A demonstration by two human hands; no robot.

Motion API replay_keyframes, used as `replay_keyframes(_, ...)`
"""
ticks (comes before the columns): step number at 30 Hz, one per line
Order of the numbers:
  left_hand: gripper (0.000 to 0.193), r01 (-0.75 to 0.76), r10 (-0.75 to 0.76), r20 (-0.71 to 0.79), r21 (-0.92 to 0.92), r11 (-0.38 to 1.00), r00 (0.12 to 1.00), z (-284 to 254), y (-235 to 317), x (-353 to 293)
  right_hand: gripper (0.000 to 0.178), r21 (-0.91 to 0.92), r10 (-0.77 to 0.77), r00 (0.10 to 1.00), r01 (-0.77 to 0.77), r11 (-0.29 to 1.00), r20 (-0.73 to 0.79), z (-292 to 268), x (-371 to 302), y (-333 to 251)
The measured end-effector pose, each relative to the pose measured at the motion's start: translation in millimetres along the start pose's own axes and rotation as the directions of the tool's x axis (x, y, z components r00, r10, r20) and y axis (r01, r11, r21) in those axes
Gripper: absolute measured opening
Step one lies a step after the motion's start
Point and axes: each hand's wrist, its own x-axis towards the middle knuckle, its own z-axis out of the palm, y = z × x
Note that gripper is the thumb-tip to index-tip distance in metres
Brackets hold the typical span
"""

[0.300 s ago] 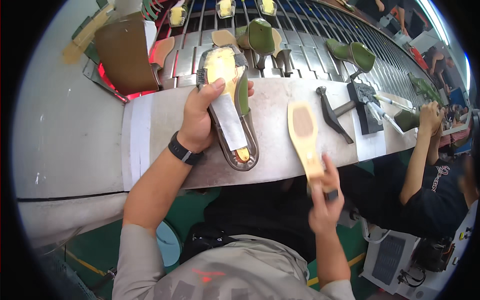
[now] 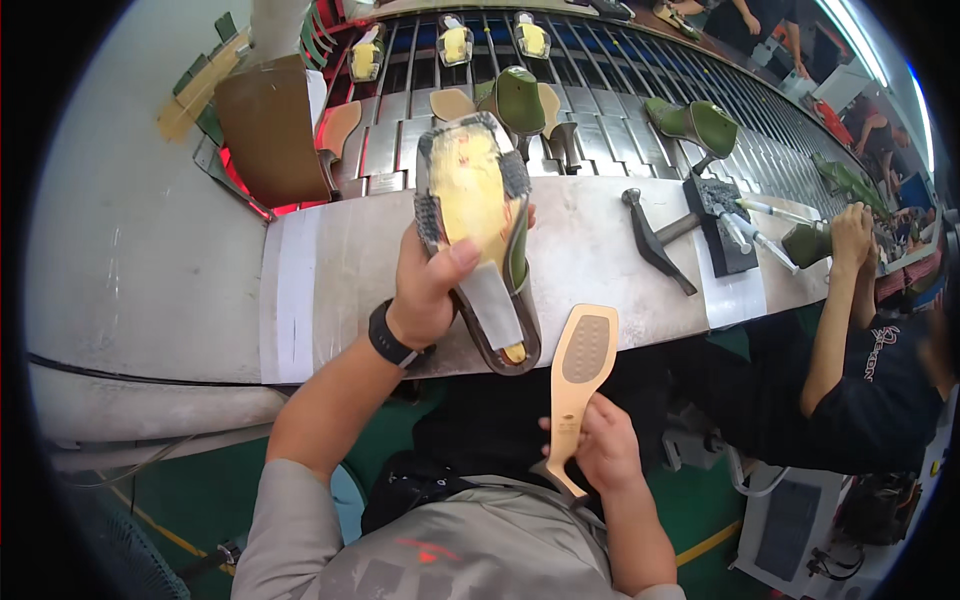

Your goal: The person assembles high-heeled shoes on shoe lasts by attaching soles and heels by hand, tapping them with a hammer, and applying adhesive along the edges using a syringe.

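In my left hand [image 2: 425, 290] is an unsoled shoe [image 2: 470, 195], bottom up, above the near edge of the bench. Its yellow underside shows, with dark rough edges, a white strip [image 2: 492, 305] along the narrow part and green upper material at the right side. My thumb presses beside the strip, and my fingers wrap behind. Lower and to the right, my right hand [image 2: 610, 450] grips a tan shoe sole [image 2: 586, 345] by its narrow part. The sole's brown textured forepart points up, and a heel [image 2: 560, 480] shows at its lower end.
A hammer [image 2: 655, 245] lies on the pale bench [image 2: 370, 240], beside a black block [image 2: 725, 235] and white syringe-like tubes [image 2: 765, 240]. Behind are a roller conveyor [image 2: 610, 120], green heeled shoes [image 2: 700, 122] and a brown panel [image 2: 275, 135]. A co-worker's arm [image 2: 835, 320] is at right.
My right hand has drawn the sole left and down toward my body, turning its forepart toward me. The left hand and shoe sit slightly lower and further right in view.
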Motion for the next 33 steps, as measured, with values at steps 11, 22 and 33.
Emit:
replay_keyframes(11,0.058,0.157,-0.173,-0.047,-0.246,0.957,0.984,24.3,85.9,-7.5,0.031,-0.287,-0.351,0.819,0.507,0.813,0.454,94.5,-6.9,-56.7)
replay_keyframes(22,0.081,0.233,-0.204,0.127,-0.281,0.931,0.971,47.3,110.8,-38.0,0.042,-0.444,-0.246,0.847,0.469,0.764,0.472,139.6,-3.9,-68.2)
replay_keyframes(33,0.084,0.095,-0.083,0.205,-0.052,0.994,0.975,52.4,104.7,-48.7,0.017,-0.322,-0.476,0.719,0.67,0.669,0.507,133.1,-6.1,-54.2)
